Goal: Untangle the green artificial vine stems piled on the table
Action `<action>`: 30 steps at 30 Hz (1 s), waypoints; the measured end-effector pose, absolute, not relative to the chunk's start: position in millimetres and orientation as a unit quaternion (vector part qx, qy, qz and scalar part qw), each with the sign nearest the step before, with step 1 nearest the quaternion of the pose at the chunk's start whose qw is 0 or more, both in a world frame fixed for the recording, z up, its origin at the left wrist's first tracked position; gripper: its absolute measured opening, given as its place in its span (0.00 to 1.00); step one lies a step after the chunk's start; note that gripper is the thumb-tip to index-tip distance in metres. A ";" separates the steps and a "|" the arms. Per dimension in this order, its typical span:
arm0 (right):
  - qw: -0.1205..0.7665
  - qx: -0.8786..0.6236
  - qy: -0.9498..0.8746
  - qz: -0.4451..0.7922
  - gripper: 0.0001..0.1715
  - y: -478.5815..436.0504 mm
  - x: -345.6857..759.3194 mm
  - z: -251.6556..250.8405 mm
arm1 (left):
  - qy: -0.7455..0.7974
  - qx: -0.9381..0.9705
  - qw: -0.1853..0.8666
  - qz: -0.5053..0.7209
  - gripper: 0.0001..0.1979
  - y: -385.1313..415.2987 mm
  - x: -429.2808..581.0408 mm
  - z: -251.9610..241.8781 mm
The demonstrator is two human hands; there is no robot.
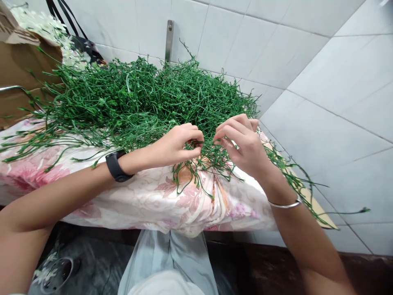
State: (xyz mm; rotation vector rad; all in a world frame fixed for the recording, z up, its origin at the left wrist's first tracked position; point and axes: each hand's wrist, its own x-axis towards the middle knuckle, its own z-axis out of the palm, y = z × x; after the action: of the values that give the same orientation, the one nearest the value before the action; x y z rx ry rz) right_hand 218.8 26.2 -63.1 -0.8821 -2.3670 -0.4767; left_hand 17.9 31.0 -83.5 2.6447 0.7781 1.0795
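A big heap of thin green plastic stems (138,98) lies on a table covered by a pink floral cloth (147,200). My left hand (176,143), with a black watch on its wrist, is curled at the heap's near edge and pinches a few green stems. My right hand (242,141), a silver bangle on its wrist, faces it a few centimetres away with fingers bent, pinching the same tangle of stems. Loose stems hang over the cloth's front edge below both hands.
A brown cardboard box (21,65) with white artificial flowers (46,26) stands at the back left. White tiled walls close the back and right. A black bag strap hangs on the wall. Dark floor and a small round object with white flowers (55,270) lie below.
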 end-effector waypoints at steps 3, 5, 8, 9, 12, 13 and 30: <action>0.290 -0.310 -0.882 -0.205 0.08 25.7 217.8 -65.4 | 0.265 0.869 0.129 0.397 0.04 30.9 17.9 -84.0; 0.289 -0.301 -0.885 -0.207 0.08 26.0 217.7 -67.1 | 0.265 0.866 0.134 0.404 0.06 31.3 18.5 -85.0; 0.282 -0.297 -0.889 -0.204 0.09 27.5 218.1 -69.8 | 0.269 0.868 0.120 0.400 0.08 33.1 19.7 -86.4; 0.278 -0.298 -0.890 -0.204 0.10 28.0 218.3 -70.6 | 0.270 0.869 0.114 0.399 0.08 33.5 20.0 -86.8; 0.280 -0.302 -0.887 -0.208 0.13 28.2 218.7 -71.7 | 0.270 0.873 0.080 0.398 0.09 33.1 21.2 -87.2; 0.291 -0.307 -0.882 -0.210 0.14 27.6 218.7 -71.5 | 0.266 0.875 0.062 0.400 0.09 32.1 21.6 -86.9; 0.411 -0.350 -0.816 -0.205 0.16 16.1 207.9 -71.0 | 0.255 0.804 0.091 0.530 0.08 16.4 27.2 -93.9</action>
State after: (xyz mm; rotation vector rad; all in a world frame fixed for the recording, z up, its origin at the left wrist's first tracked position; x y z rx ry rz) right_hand 207.9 16.1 -71.0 -0.8808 -2.0549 -0.5164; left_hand 27.2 16.4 -93.9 2.3883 0.7568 1.5734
